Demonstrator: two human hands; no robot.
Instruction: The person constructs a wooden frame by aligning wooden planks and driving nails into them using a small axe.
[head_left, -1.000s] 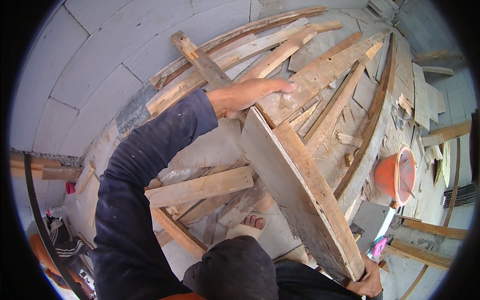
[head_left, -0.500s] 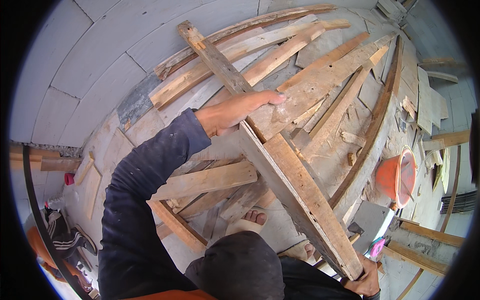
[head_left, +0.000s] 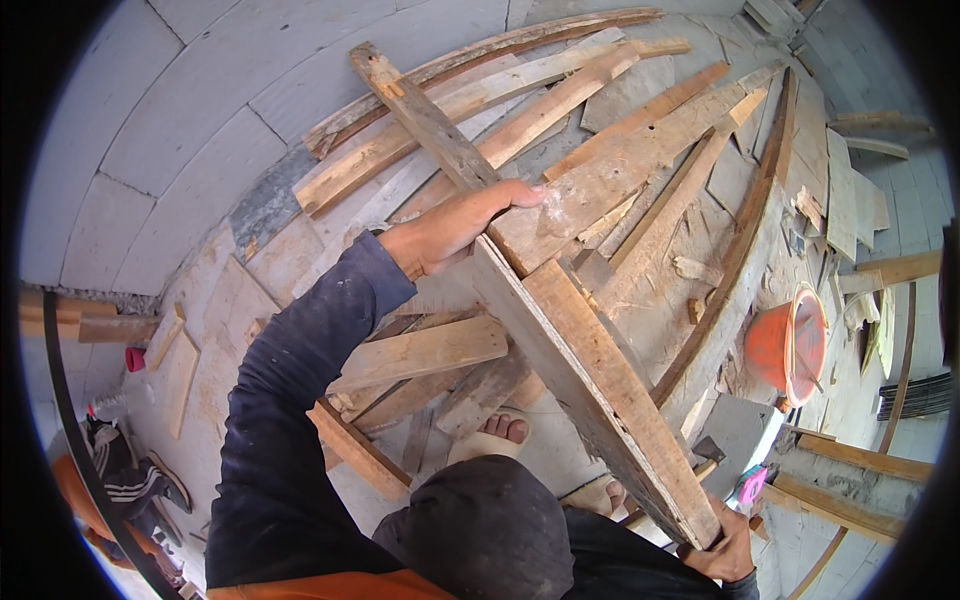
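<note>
My left hand (head_left: 447, 232) is closed around the near end of a wide worn plank (head_left: 625, 165), thumb on top and fingers hidden underneath. That end butts against a long wooden batten (head_left: 625, 385), which lies along the edge of a plywood panel (head_left: 570, 375) seen nearly edge-on. At the lower right, my right hand (head_left: 728, 548) grips the near end of the batten and panel, some of its fingers out of sight. Beyond my left hand, a narrow timber (head_left: 425, 115) slants up to the left.
Several loose timbers (head_left: 540, 120) lie across the floor, and more planks (head_left: 425, 355) are piled beside my feet. An orange bucket (head_left: 775, 345) stands right, with a pink tape measure (head_left: 750, 486) nearer. Grey block walls (head_left: 190, 130) close off the far side. Another person's shoe (head_left: 168, 480) shows at left.
The view has shifted slightly, so most things sit a little further left. Both hands keep their hold, and the plank, batten and panel stay together in the same arrangement.
</note>
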